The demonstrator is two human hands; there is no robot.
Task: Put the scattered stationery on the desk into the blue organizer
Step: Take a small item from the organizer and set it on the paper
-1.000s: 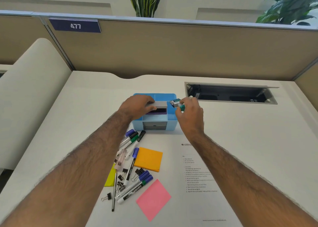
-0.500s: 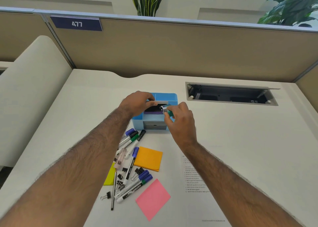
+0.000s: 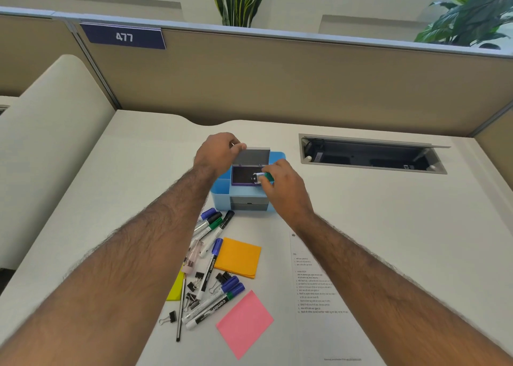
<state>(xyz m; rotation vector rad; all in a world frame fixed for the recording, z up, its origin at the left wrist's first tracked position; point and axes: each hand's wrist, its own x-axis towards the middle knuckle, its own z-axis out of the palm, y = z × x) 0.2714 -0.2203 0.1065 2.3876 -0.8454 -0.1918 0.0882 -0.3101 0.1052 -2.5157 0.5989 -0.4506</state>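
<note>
The blue organizer [image 3: 219, 191] stands on the white desk [image 3: 388, 227], just beyond the loose stationery; inside it sits a dark, purple-rimmed case [image 3: 241, 175] whose grey lid [image 3: 255, 157] is tipped up and back. The left hand [image 3: 219, 154] pinches the lid's upper left corner between thumb and curled fingers; the right hand [image 3: 283, 188] grips a small green-and-white item [image 3: 263, 176] in its fingertips, right at the case's open mouth; what the item is I cannot tell, as it is too small.

The task looks barely begun; the markers [image 3: 212, 224], the binder clips [image 3: 194, 282], a thin black pen or pencil [image 3: 180, 310] and the orange [image 3: 238, 257], pink [image 3: 244, 322] and yellow [image 3: 176, 288] sticky notes all lie on the desk near the organizer's front, beside a printed sheet [image 3: 319, 282].

The risks, as I judge them: the lid is held only by one corner, so a slipping pinch could let it drop onto the right fingers or the item; the item may sit crooked or proud of the rim, and the lid would then fail to close; pressing down on the case could tilt or push the light organizer backwards; both forearms pass low over the markers and clips, and a careless drag could roll them towards the desk edge.
</note>
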